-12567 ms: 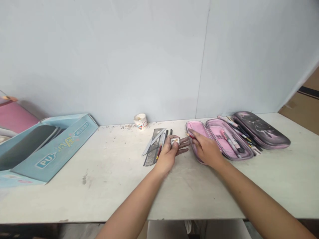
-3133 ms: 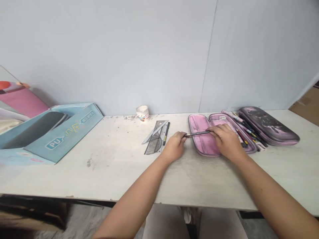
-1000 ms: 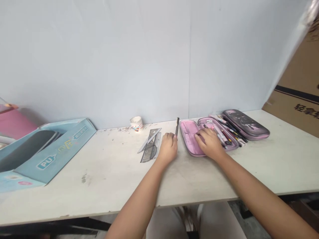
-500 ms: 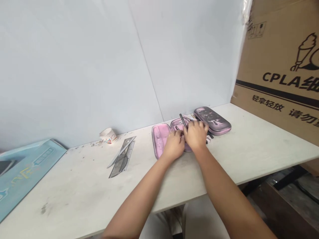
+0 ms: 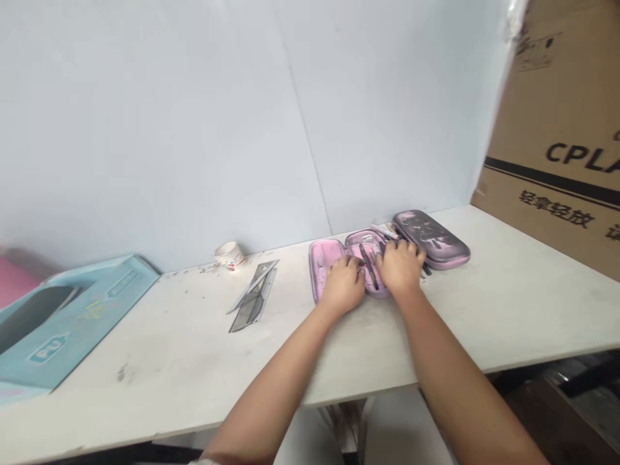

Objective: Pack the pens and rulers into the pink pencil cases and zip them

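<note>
The open pink case (image 5: 320,256) sits just right of the frame's centre, a dark pen (image 5: 369,266) lying in it between my left hand (image 5: 345,284) and right hand (image 5: 402,265); I can't tell whether either grip pinches anything. I judge I'm settling that pen; the next move calls for a light touch

My left forearm (image 5: 281,378) and right forearm (image 5: 460,368) reach forward, converging toward the hands. Left hand (image 5: 345,284): palm down, fingers bent, thumb side facing my right hand (image 5: 401,265). Right: palm down, fingers curled, slightly farther forward. Hands near each other, not touching. Undersides hidden; grip undetermined for both.
</note>
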Tool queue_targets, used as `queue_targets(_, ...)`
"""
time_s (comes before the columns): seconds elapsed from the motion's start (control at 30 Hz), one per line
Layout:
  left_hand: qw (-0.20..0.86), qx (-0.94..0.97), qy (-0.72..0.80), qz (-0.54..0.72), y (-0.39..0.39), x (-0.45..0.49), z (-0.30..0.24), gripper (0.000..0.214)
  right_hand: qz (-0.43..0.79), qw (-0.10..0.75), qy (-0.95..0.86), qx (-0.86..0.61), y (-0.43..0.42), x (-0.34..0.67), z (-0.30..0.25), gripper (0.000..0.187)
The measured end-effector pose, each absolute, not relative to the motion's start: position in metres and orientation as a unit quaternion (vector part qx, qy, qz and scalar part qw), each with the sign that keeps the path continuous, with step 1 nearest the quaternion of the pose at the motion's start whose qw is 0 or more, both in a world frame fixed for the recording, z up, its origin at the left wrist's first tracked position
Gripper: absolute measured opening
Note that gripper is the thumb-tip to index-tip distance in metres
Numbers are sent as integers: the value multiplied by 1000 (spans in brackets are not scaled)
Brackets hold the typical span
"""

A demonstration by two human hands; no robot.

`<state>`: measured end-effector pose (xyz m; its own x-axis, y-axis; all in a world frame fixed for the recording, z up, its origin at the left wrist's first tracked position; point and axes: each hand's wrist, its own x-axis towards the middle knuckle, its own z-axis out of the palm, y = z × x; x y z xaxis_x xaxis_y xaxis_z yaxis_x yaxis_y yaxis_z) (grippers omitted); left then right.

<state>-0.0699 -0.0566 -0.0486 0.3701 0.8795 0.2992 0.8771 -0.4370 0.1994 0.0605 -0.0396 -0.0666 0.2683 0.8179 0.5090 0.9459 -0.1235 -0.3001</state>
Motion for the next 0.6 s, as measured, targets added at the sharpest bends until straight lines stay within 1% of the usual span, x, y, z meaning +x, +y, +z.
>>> queue_targets(0.1, 5, 805, 554, 210, -63, -111, -48, 28, -133, 275, -618, -724, -42, 59, -71, 34)
queue_targets(0.2, -5, 772, 597, 217, -69, -171, -47, 28, -155, 264, -654, -692, -44, 56, -77, 34)
queue_targets(0.3, -19, 723, 660, 203, -73, -235, -47, 28, -177, 251, -680, -666, -46, 49, -78, 32)
queue_targets(0.4, -40, 665, 727, 169, -72, -281, -50, 31, -190, 252, -707, -633, -49, 24, -68, 29)
queue_targets(0.5, -62, 627, 762, 147, -64, -300, -58, 41, -147, 261, -765, -570, -51, -28, -52, 27)
queue_targets(0.6, -68, 614, 773, 144, -53, -303, -71, 54, -38, 267, -818, -509, -46, -95, -43, 26)
